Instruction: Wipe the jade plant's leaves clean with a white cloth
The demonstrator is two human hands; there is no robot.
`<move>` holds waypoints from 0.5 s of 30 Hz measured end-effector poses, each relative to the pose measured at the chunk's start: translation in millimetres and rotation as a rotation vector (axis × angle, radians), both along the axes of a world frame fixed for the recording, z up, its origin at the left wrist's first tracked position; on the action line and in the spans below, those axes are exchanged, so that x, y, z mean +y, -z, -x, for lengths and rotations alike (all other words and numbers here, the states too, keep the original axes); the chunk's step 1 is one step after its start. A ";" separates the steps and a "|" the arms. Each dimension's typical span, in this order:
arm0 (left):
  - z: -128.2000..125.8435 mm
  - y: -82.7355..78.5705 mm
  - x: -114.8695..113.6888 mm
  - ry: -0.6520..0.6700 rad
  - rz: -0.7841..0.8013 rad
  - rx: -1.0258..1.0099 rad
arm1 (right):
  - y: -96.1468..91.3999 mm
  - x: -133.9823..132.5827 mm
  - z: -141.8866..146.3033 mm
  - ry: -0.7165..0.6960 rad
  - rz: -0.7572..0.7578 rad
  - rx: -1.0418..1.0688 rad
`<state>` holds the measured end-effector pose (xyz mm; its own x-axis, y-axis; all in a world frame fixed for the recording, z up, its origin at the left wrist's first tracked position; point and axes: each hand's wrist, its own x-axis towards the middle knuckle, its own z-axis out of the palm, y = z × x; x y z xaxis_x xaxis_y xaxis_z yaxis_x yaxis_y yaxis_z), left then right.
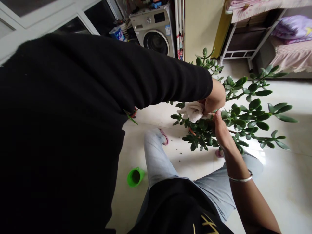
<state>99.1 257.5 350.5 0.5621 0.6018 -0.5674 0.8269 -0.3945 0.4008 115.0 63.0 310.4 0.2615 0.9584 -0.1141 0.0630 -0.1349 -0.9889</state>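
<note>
The left hand [214,99], in a black sleeve, is closed on a crumpled white paper towel [192,112] (it could be a soft cloth; the view does not settle that). The wad bulges out from under the fingers and presses against the leaves of a jade plant [243,118]. The right hand [221,131], bare along the forearm, comes up from below just beside the towel, with its fingers [217,113] reaching in among the foliage. Leaves hide much of that grip, so I cannot tell whether it is shut on a stem. A silver bangle [240,178] circles the right wrist.

The plant's thick oval leaves spread around both hands, with the longest branches running out to the right in this view. Its lower leaves hang above the person's light blue jeans [214,185] and pink slippers [164,137]. Small leaf bits [180,152] are scattered on the white tile floor [287,198], and a green plastic cup [135,177] sits on the floor near the left leg. Farther off stand a front-loading washing machine [154,35] and a metal bed frame [227,42] with pink bedding [292,57] and a lilac pillow [292,29].
</note>
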 end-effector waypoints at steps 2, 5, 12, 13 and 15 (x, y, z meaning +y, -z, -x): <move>-3.1 -2.6 3.4 -0.016 0.002 -0.027 | 3.1 0.1 -1.5 -0.004 -0.004 0.007; -8.9 -4.8 12.2 -0.042 -0.009 -0.123 | 5.2 -0.4 -2.9 -0.008 -0.017 0.019; -1.7 -2.1 12.9 0.017 0.021 -0.160 | -7.3 -2.1 0.2 0.042 0.039 -0.040; 1.8 -2.0 10.3 0.024 0.022 -0.165 | -8.7 -1.9 0.9 0.032 0.038 -0.035; 7.7 -3.1 5.3 0.062 0.010 -0.173 | -10.0 -1.2 1.8 0.005 0.018 -0.011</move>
<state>91.5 262.8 353.7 0.6874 0.5577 -0.4653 0.7198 -0.4374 0.5391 113.2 61.7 320.4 0.2672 0.9550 -0.1286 0.0732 -0.1532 -0.9855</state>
